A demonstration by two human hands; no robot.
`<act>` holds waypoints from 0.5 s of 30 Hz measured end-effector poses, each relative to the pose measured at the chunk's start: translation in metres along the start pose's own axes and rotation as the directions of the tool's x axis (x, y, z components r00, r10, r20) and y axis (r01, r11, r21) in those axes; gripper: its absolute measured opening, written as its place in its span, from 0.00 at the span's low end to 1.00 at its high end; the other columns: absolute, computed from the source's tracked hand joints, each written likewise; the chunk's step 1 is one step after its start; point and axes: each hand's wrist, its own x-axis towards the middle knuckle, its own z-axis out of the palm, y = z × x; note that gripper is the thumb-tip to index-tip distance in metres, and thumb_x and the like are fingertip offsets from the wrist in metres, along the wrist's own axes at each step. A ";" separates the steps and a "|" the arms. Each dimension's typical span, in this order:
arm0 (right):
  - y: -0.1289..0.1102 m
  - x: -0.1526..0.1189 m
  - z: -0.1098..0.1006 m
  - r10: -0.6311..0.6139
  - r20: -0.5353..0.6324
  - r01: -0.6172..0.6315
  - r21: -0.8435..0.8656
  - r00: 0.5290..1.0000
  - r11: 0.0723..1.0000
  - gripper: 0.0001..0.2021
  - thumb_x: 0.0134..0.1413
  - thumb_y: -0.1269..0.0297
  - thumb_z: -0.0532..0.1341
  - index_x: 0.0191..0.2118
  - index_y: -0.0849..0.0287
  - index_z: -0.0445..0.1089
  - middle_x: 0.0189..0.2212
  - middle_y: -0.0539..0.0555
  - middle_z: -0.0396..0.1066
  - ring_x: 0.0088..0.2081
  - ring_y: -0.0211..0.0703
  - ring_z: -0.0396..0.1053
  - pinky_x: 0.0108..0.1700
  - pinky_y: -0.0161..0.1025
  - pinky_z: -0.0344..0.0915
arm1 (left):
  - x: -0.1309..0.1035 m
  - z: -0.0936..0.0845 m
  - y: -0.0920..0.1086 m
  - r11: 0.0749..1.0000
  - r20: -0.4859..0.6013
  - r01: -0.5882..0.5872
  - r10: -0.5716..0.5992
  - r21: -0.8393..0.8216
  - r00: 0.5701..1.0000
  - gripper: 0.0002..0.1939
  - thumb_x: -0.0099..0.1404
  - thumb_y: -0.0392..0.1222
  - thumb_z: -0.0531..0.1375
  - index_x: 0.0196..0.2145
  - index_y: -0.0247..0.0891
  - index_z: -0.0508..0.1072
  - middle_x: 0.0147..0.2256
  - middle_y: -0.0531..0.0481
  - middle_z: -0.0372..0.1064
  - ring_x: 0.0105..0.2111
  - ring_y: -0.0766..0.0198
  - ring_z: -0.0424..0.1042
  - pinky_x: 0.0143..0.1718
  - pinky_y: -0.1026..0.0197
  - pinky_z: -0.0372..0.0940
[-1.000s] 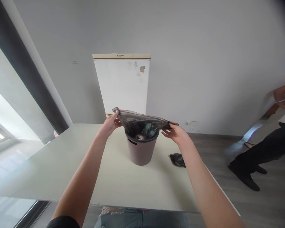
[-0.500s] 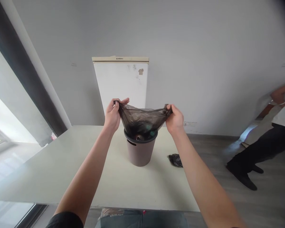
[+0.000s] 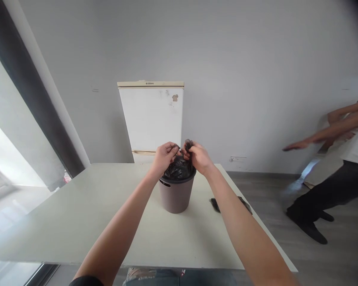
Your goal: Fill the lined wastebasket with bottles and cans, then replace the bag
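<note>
The bag [image 3: 178, 170], its top pinched by the fingers of left hand [image 3: 164, 158] and right hand [image 3: 200, 157], sits in the bin [image 3: 176, 196] on a surface [image 3: 101, 210] running wide leftward, whose right edge lies just past a bundle [image 3: 215, 205], with fridge [image 3: 152, 119] and wall [image 3: 241, 79] beyond and a person [image 3: 328, 188] off right.

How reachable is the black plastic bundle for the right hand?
Likely yes, if it lets go: the right hand holds the bag in the bin, but the bundle lies nearby, with only the forearm crossing it in view.
</note>
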 end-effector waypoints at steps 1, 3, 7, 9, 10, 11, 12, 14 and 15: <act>0.003 -0.001 -0.001 -0.004 -0.016 0.003 -0.060 1.000 0.998 0.07 0.43 0.66 0.65 0.32 0.57 0.69 0.25 0.47 0.66 0.26 0.35 0.58 0.28 0.33 0.57 | -0.002 -0.001 0.001 1.000 -0.029 -0.003 0.004 0.026 1.000 0.16 0.62 0.53 0.70 0.37 0.37 0.76 0.31 0.50 0.74 0.20 0.75 0.59 0.19 0.70 0.53; 0.009 -0.003 -0.004 -0.030 -0.052 0.020 -0.180 0.998 0.984 0.08 0.46 0.63 0.68 0.33 0.57 0.72 0.29 0.49 0.70 0.28 0.36 0.63 0.31 0.36 0.61 | -0.006 -0.002 0.004 0.997 -0.056 -0.007 0.011 0.071 0.998 0.17 0.60 0.52 0.71 0.37 0.35 0.79 0.42 0.44 0.78 0.20 0.76 0.61 0.19 0.69 0.55; 0.023 -0.007 -0.002 -0.118 -0.110 0.090 -0.231 0.987 0.969 0.18 0.46 0.59 0.73 0.41 0.51 0.67 0.33 0.46 0.72 0.29 0.39 0.69 0.32 0.38 0.68 | -0.013 0.001 0.002 0.993 0.071 -0.046 0.039 0.104 0.997 0.15 0.59 0.51 0.72 0.37 0.36 0.82 0.56 0.39 0.75 0.20 0.77 0.64 0.19 0.67 0.60; 0.028 -0.009 0.000 -0.148 -0.077 0.134 -0.168 0.986 0.977 0.26 0.43 0.62 0.75 0.43 0.48 0.59 0.37 0.44 0.71 0.29 0.38 0.70 0.29 0.38 0.70 | -0.015 0.004 -0.002 0.988 0.114 -0.052 0.035 0.147 0.993 0.14 0.59 0.50 0.72 0.36 0.36 0.84 0.45 0.41 0.80 0.19 0.75 0.64 0.19 0.66 0.61; 0.030 -0.010 0.002 -0.163 -0.037 0.156 -0.145 0.986 0.977 0.29 0.42 0.64 0.75 0.43 0.47 0.55 0.39 0.43 0.70 0.29 0.37 0.71 0.29 0.37 0.71 | -0.015 0.005 -0.005 0.984 0.108 -0.048 0.030 0.170 0.994 0.14 0.59 0.50 0.72 0.36 0.37 0.84 0.38 0.44 0.80 0.19 0.73 0.64 0.19 0.66 0.61; 0.031 -0.011 0.003 -0.179 0.006 0.179 -0.137 0.984 0.974 0.30 0.43 0.66 0.75 0.42 0.47 0.53 0.41 0.43 0.69 0.29 0.37 0.72 0.29 0.37 0.71 | -0.015 0.005 -0.006 0.982 0.084 -0.040 0.025 0.186 0.996 0.13 0.59 0.49 0.72 0.36 0.37 0.84 0.32 0.46 0.79 0.18 0.72 0.64 0.19 0.66 0.61; 0.031 -0.013 0.003 -0.197 0.038 0.201 -0.146 0.980 0.969 0.30 0.44 0.67 0.75 0.41 0.47 0.52 0.42 0.44 0.68 0.30 0.36 0.72 0.30 0.36 0.72 | -0.015 0.005 -0.007 0.981 0.047 -0.030 0.021 0.191 0.999 0.13 0.60 0.49 0.72 0.37 0.37 0.84 0.27 0.49 0.76 0.18 0.71 0.64 0.18 0.67 0.61; 0.029 -0.018 0.003 -0.213 0.073 0.224 -0.187 0.974 0.957 0.27 0.48 0.66 0.73 0.41 0.48 0.52 0.39 0.44 0.66 0.31 0.34 0.72 0.34 0.36 0.72 | -0.014 0.004 -0.008 0.985 -0.034 -0.012 0.018 0.172 0.999 0.13 0.60 0.48 0.71 0.38 0.36 0.84 0.22 0.52 0.72 0.18 0.70 0.64 0.19 0.67 0.61; 0.027 -0.021 0.002 -0.209 0.082 0.222 -0.214 0.975 0.951 0.25 0.51 0.65 0.72 0.41 0.48 0.52 0.37 0.43 0.65 0.31 0.34 0.72 0.35 0.36 0.72 | -0.013 0.003 -0.007 0.987 -0.076 -0.008 0.021 0.160 0.997 0.13 0.61 0.47 0.70 0.38 0.36 0.84 0.21 0.52 0.71 0.18 0.70 0.65 0.20 0.66 0.62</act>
